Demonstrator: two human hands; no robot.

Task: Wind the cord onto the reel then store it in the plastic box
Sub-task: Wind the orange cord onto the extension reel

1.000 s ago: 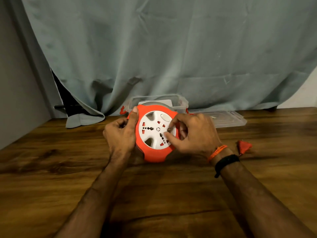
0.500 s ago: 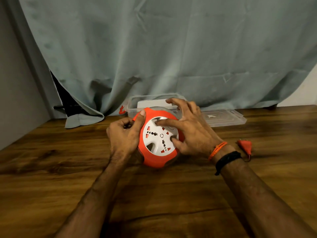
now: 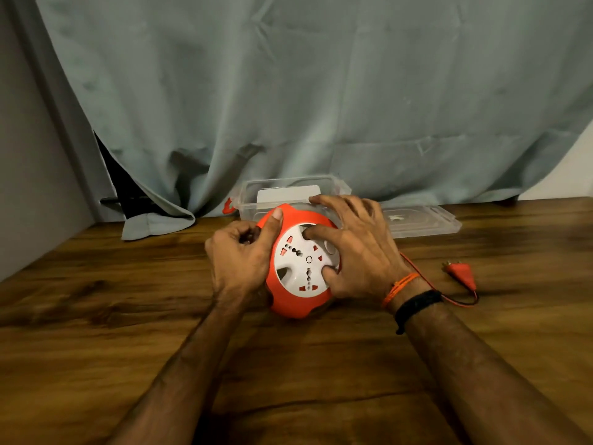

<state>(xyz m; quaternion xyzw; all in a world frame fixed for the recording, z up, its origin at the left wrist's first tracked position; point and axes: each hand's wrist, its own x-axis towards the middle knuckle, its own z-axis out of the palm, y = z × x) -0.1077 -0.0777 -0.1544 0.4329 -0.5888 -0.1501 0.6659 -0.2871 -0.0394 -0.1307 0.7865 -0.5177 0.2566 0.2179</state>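
Note:
An orange cord reel (image 3: 296,301) with a white socket face (image 3: 300,268) stands tilted on the wooden table. My left hand (image 3: 239,260) grips its left rim, thumb up over the orange edge. My right hand (image 3: 356,248) lies over the white face, with index finger and thumb pressed into its recesses. A thin red cord (image 3: 449,298) runs from behind my right wrist to an orange plug (image 3: 460,273) lying on the table to the right. The clear plastic box (image 3: 288,194) stands open just behind the reel.
The box's clear lid (image 3: 423,220) lies flat to the right of the box. A grey-green curtain (image 3: 305,101) hangs along the table's back edge, and a grey wall (image 3: 29,187) closes the left side. Bare wood stretches in front.
My right hand has shifted up over the white face and turned it. The plug has slid nearer along the table, and a loop of cord now shows by my right wrist.

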